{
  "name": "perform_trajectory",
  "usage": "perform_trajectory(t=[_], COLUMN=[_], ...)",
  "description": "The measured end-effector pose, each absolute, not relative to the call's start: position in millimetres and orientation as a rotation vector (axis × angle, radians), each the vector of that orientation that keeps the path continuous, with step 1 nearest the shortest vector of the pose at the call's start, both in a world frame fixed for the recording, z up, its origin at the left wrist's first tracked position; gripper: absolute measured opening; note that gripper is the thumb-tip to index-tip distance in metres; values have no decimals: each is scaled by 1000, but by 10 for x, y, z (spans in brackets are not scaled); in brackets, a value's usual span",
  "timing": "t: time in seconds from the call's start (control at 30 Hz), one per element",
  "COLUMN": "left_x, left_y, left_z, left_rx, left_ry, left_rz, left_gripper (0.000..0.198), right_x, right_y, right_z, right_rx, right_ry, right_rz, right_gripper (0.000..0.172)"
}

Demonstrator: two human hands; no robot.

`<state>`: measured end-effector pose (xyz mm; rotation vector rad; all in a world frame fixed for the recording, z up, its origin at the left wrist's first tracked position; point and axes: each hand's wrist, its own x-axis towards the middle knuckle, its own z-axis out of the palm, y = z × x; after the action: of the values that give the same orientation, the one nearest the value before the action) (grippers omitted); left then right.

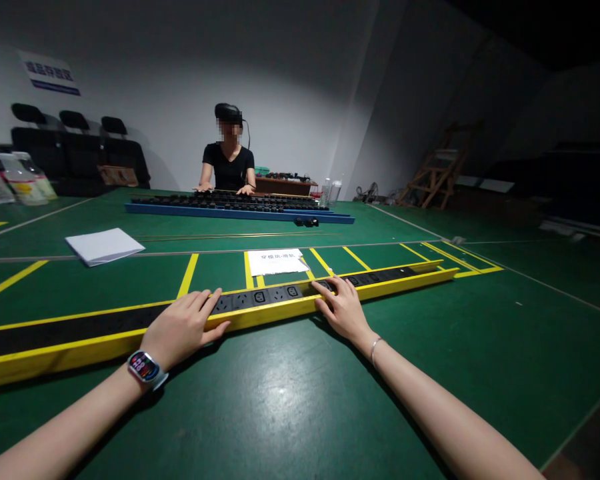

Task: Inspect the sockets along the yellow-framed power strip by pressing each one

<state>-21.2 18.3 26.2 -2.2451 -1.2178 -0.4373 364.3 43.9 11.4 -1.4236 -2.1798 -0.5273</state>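
A long yellow rail (405,283) with a black inner channel lies across the green table in front of me. Several black socket modules (260,297) sit in the channel between my hands. My left hand (183,327), with a smartwatch on the wrist, rests flat on the rail's near edge, fingers stretched out. My right hand (343,308), a thin bracelet on its wrist, lies on the rail to the right, fingers spread over the channel. Neither hand holds anything.
A white paper label (276,261) lies just behind the rail and a folded white sheet (103,245) at back left. Across the table another person (229,163) works at a blue rail (240,213) holding black modules. Chairs and a wooden ladder (433,170) stand by the walls.
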Motion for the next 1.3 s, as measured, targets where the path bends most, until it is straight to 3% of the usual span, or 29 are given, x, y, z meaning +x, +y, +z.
perform_trajectory(t=[1.3], left_x=[-200], left_y=[172], left_z=[281], left_rx=[-2242], left_ry=[-1222], left_rz=[-449], left_gripper=[68], right_x=[3634], right_y=[465], right_z=[79], right_rx=[-1367], right_ry=[-2083], right_rz=[-492], right_gripper=[37])
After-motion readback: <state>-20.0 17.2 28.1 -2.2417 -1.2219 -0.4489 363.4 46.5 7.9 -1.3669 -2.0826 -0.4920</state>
